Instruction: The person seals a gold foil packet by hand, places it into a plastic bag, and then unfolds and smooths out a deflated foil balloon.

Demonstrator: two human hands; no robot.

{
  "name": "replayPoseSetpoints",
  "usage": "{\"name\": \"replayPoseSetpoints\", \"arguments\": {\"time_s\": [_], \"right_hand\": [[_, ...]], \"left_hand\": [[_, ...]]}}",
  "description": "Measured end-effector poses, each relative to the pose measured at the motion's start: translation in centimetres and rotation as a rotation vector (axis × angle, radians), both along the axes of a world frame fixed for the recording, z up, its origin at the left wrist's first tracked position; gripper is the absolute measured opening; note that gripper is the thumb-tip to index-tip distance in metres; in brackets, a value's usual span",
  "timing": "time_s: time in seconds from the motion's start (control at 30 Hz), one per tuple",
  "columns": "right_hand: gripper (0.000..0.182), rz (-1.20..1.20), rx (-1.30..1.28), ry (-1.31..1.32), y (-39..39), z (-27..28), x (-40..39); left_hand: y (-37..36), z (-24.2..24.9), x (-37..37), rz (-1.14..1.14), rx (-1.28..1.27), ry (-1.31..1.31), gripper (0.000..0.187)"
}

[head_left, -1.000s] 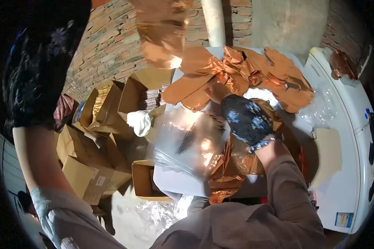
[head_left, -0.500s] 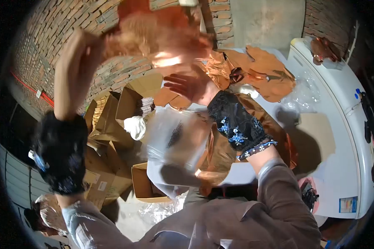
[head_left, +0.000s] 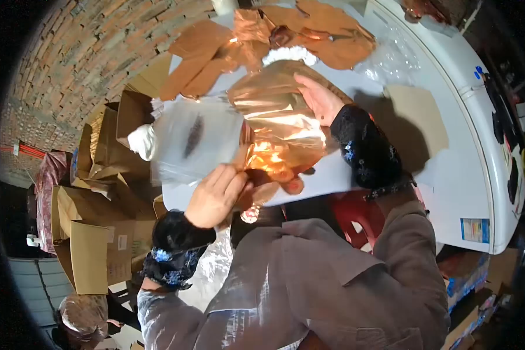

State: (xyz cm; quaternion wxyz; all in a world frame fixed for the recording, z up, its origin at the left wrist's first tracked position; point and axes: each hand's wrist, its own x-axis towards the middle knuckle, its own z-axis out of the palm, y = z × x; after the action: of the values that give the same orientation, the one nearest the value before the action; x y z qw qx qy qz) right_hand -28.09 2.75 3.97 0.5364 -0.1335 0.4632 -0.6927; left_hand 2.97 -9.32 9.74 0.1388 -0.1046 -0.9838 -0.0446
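Shiny sheet: a copper-coloured shiny sheet (head_left: 280, 125) lies on the white desk (head_left: 339, 170), in front of the person, with bright light bouncing off it.
Left hand: the left hand (head_left: 217, 195) has its fingers bent and pinches the low left edge of the shiny sheet.
Right hand: the right hand (head_left: 321, 100) is flat and spread out, resting on the upper right part of the same sheet.
Clear bags: a pile of see-through bags (head_left: 195, 143) sits just left of the sheet (a dark smudgy mark shows on it).
Brown shapes: flat brown pieces (head_left: 335, 36) lie at the far side of the desk.
White cloth: a bunched white cloth (head_left: 142, 142) is left of the bags.
Boxes: open cardboard boxes (head_left: 91, 256) stand to the left.
Cuffs: black cuffs (head_left: 175, 256) with blue flowers cover both forearms.
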Motion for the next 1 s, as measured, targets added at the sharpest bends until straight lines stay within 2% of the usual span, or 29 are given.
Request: {"name": "replayPoseSetpoints", "arguments": {"time_s": [0.03,0.17,0.2,0.27,0.3,0.33,0.47,0.57,0.67,0.77,0.8,0.9,0.93,1.0], "right_hand": [[0.05,-0.095,0.075,0.105,0.6,-0.4,0.6],[0.026,-0.024,0.13,0.062,2.0,-0.9,1.1],[0.022,-0.017,0.162,0.072,1.8,-1.6,0.6],[0.014,-0.075,0.176,0.098,1.1,-3.4,-0.1],[0.015,-0.083,0.216,0.1,1.2,-3.0,0.2],[0.015,-0.091,0.254,0.102,1.2,-1.9,0.7],[0.019,-0.033,0.232,0.143,1.4,-1.5,0.9],[0.024,0.026,0.246,0.272,0.8,-3.4,-0.6],[0.032,0.021,0.265,0.258,0.4,-3.5,-0.7],[0.054,-0.152,0.223,0.246,0.5,-2.2,1.2],[0.07,-0.118,0.279,0.191,0.3,-1.9,1.0],[0.068,-0.215,0.222,0.254,1.9,-0.8,2.3],[0.061,-0.173,0.159,0.179,2.7,0.5,3.0],[0.056,-0.107,0.011,0.191,4.2,-0.2,3.0]], "left_hand": [[0.5,-0.7,-0.1,0.045,0.036,-0.034,0.03],[2.0,-2.1,-1.5,0.153,0.299,0.109,0.034],[2.8,-1.1,-2.0,0.203,0.409,0.101,0.031],[2.6,-1.3,-2.2,0.229,0.356,0.039,0.029],[2.4,-1.5,-2.3,0.242,0.329,0.01,0.028],[2.3,-1.7,-2.6,0.242,0.327,0.053,0.019],[2.1,-2.5,-3.0,0.294,0.371,0.062,0.019],[1.9,-2.8,-2.9,0.29,0.382,0.079,0.02],[1.7,-3.2,-2.6,0.284,0.426,0.126,0.017],[1.6,-3.5,-2.4,0.316,0.481,0.153,0.016],[1.5,-3.4,-2.4,0.344,0.492,0.154,0.017],[1.0,-2.5,-2.6,0.409,0.565,0.177,0.015],[0.8,-2.1,-2.8,0.428,0.597,0.192,0.014],[-0.1,-1.1,-3.1,0.435,0.7,0.233,0.014]]}}
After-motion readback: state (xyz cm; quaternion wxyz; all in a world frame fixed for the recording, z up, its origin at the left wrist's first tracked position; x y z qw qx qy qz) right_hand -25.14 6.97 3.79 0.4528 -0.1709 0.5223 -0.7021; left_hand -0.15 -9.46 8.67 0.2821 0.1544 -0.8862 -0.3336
